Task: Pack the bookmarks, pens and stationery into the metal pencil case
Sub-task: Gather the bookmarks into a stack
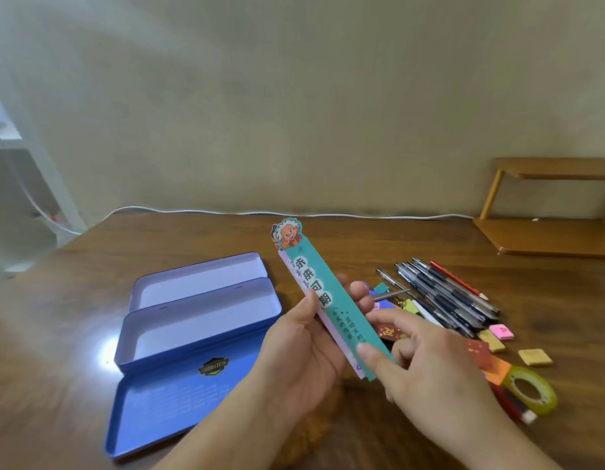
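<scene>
right hand [426, 364] pinches near end of teal bookmark [331, 307] | left hand [308, 344] grips bookmark stack mid-length, held above table [74, 334] | open blue metal pencil case [199, 320] left, empty | pens [443, 293], erasers [501, 332], tape roll [530, 390] right

Dark wooden table [91, 300] with open blue pencil case [196, 320], pens [447, 293], erasers [535, 357], tape roll [531, 390].
</scene>
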Available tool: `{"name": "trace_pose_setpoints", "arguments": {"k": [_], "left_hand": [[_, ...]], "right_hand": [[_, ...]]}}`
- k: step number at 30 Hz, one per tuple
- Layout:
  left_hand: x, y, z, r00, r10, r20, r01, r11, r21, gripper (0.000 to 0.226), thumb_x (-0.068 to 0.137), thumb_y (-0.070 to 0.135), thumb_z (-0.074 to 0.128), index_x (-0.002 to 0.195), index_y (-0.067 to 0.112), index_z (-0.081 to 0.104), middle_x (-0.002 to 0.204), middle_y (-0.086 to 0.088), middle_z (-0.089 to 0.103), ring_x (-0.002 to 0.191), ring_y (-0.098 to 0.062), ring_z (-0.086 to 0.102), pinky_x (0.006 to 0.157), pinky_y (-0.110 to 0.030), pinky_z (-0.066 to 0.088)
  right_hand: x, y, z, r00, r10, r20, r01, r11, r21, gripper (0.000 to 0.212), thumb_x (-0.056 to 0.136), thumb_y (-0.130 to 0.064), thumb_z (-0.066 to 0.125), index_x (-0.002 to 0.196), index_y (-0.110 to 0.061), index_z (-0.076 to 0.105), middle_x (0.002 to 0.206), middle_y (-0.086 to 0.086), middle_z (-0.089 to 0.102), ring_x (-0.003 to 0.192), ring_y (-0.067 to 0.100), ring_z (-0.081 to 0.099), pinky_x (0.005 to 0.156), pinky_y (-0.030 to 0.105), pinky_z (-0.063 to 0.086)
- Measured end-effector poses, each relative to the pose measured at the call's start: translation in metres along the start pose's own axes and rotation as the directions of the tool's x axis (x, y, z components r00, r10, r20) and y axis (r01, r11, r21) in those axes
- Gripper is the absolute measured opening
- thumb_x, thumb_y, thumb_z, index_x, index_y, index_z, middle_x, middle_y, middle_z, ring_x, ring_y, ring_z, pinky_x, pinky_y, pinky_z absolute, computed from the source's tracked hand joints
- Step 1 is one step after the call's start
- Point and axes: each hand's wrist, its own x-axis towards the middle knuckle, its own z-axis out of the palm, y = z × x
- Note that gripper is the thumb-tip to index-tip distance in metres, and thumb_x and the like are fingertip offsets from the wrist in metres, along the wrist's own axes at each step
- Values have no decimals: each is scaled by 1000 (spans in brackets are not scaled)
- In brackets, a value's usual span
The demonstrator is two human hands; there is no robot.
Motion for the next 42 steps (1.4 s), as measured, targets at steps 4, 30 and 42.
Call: {"name": "trace_pose_setpoints", "arguments": {"k": [4,30,42], "left_hand": [[1,-1,-1,999,-1,-35,3,999,46,44,105,35,30,123,7,58,87,-11,64,81,-25,64,75,-42,56],[4,0,-4,968,-54,-244,84,990,114,37,105,34,35,111,7,60,71,-9,55,64,-23,52,75,-44,48],[4,-1,-3,966,-83,-245,108,990,90,40,105,35,35,114,7,62,78,-11,59,69,-24,56,76,-45,50]], "right_hand": [[-3,-3,4,995,-95,-6,90,961,-263,50,77,-74,48,121,-50,52,53,-18,53,58,1,54,50,14,41],[23,29,-51,921,246,302,-207,966,-157,9,86,-36,70,88,-30,63,60,-7,69,49,3,60,44,15,41],[16,26,-100,979,184,91,-200,748,632,36,57,-33,82,89,-17,74,77,12,76,48,14,66,41,22,52]]}}
